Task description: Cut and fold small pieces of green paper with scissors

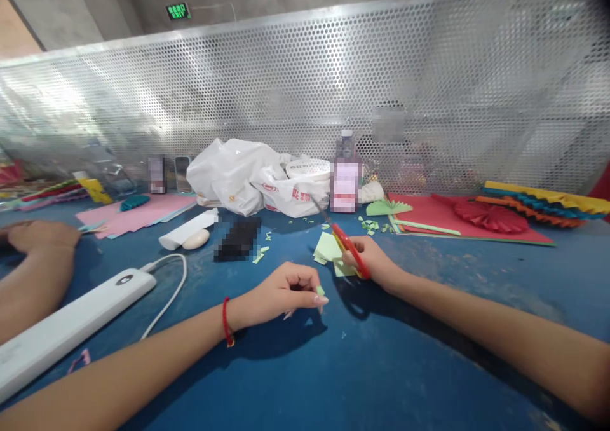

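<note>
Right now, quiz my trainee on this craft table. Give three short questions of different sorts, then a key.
1. True or false: the right hand holds the red scissors.
2. What does the left hand pinch between its fingertips? A) a green paper scrap B) a coin C) a pencil
3. Fill in: the red string sits round the ___ wrist.

Key: 1 true; 2 A; 3 left.
</note>
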`<state>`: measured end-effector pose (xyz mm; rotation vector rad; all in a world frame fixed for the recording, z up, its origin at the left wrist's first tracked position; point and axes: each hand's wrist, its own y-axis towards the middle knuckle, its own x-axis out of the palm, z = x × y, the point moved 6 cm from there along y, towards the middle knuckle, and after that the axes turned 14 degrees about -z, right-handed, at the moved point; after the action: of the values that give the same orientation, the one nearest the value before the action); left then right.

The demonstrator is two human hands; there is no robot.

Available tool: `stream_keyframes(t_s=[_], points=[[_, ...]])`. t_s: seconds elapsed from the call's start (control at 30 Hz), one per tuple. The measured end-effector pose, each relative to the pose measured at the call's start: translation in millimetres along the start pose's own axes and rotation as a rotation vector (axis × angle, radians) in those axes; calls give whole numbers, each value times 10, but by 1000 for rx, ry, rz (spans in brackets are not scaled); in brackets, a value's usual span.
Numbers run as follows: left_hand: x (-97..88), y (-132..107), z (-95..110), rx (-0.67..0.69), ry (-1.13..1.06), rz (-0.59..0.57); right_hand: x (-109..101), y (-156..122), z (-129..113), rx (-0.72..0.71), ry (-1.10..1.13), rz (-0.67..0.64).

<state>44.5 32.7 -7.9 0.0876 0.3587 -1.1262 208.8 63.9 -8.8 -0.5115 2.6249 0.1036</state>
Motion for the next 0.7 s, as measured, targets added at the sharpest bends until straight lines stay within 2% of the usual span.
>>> stream_keyframes(t_s=[0.17,0.3,0.37,0.47,0.57,0.7], points=[[-46,21,16,5,-91,40,-1,-72,-16,-91,241,72],[-66,32,8,22,-145,49,-20,-104,-80,-201,449,66],[-81,27,-20,19,-159,59,-13,-91,-84,-232,462,40],[-95,18,-66,8,-174,69,-30,-78,-70,-290,401,54],[-121,7,-77,-2,-129,101,-69,-102,-100,-349,212,118],[-206,-27,-28,16,-27,209,-42,-141,-189,-285,-121,139]])
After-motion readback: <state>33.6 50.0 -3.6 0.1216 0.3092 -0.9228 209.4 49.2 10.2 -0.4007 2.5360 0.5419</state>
